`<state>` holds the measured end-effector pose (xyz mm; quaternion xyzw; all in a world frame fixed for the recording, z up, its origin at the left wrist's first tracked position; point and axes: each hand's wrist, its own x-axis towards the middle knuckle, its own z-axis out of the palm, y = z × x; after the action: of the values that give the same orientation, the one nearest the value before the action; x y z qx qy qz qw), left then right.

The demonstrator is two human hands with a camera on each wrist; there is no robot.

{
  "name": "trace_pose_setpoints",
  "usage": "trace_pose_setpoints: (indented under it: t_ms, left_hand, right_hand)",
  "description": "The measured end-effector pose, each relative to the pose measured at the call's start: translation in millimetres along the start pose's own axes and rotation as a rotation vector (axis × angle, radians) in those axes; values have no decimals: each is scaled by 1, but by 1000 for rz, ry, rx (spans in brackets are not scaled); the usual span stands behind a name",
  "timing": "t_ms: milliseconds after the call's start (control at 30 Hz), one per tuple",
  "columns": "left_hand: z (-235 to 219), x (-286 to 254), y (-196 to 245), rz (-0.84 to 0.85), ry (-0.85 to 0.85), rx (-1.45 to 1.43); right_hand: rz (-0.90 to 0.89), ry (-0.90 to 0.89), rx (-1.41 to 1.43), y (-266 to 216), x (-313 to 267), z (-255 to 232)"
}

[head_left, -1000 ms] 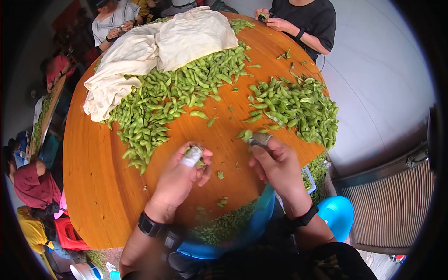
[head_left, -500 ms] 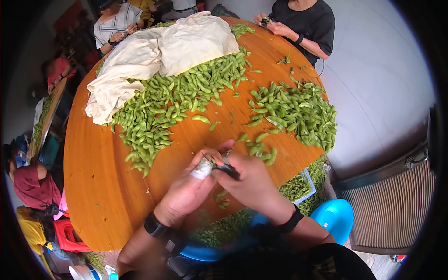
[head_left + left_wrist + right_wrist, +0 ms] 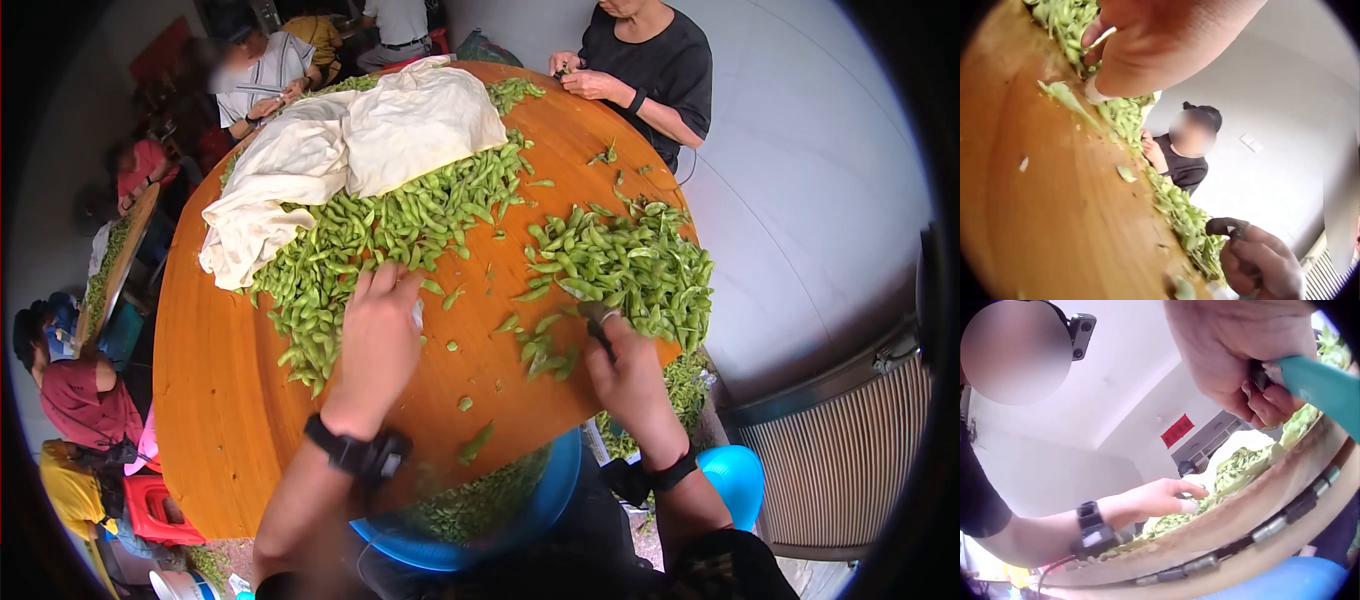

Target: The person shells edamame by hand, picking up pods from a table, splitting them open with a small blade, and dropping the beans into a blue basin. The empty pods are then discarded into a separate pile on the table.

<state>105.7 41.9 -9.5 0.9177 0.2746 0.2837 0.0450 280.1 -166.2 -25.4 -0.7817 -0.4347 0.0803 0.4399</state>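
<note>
My left hand (image 3: 380, 335), white wrapping on its thumb, reaches to the near edge of a pile of green soybean pods (image 3: 325, 265). Its fingers look extended over the pods in the right wrist view. My right hand (image 3: 630, 375) is beside a second pod heap (image 3: 625, 260) at the right. Dark covering (image 3: 1227, 226) shows on a finger there. Curled right fingers grip a tool with a flat teal part (image 3: 1322, 387); its working end is hidden. Several pods (image 3: 545, 350), partly blurred, lie just left of this hand.
Cream cloth (image 3: 425, 130) covers the back of the left pile. Below the front edge of the wooden table (image 3: 230, 400) stands a blue basin (image 3: 565, 490) of pods. A person in black (image 3: 650, 80) sits across; others sit at left. A red stool (image 3: 155, 510) stands lower left.
Both hands came together over the table's front half a second ago, then parted. The left went forward to the pod pile, the right went rightward to the loose pods.
</note>
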Motion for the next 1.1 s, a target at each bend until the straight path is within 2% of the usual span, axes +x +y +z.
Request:
trace_pose_setpoints:
  t_ms: [67, 100, 200, 267, 333, 367, 400, 467, 567, 600, 667, 733, 800, 1000, 1100]
  left_hand:
    - [16, 16, -19, 61, -97, 123]
    - [21, 20, -20, 75, -84, -28]
    - [21, 23, -26, 135, -134, 61]
    - [19, 17, -20, 171, -120, 43]
    - [2, 8, 1, 33, -220, 7]
    - [1, 1, 3, 98, -141, -106]
    - [-3, -7, 12, 105, -147, -107]
    - [-15, -23, 36, -271, -347, -766]
    - [-11, -43, 36, -215, -366, -836]
    - [-8, -48, 34, -216, -366, -841]
    - [-4, -55, 31, -85, -318, -756]
    - [-2, -56, 36, -106, -313, -807]
    - [1, -57, 37, 54, -180, -645]
    - [3, -63, 38, -16, -222, -569]
    - [-1, -62, 36, 4, -243, -577]
  right_hand:
    - [-155, -10, 146, 3, -4, 8]
    - [-162, -67, 186, 0, -5, 9]
    - [-148, -150, 363, -7, -5, 12]
    - [-107, -211, 371, -12, -3, 12]
    - [-11, -323, 405, -20, 0, 15]
    - [19, -332, 446, -25, 0, 17]
    - [25, -325, 449, -28, 1, 21]
    - [214, -461, 693, -34, 3, 26]
    - [270, -543, 797, -33, 2, 33]
    - [272, -543, 792, -35, 0, 34]
    - [371, -563, 817, -38, -3, 35]
    - [346, -551, 828, -34, -9, 42]
    - [323, -539, 837, -34, -11, 44]
    - [325, -478, 814, -36, -16, 53]
    - [378, -469, 846, -40, -20, 55]
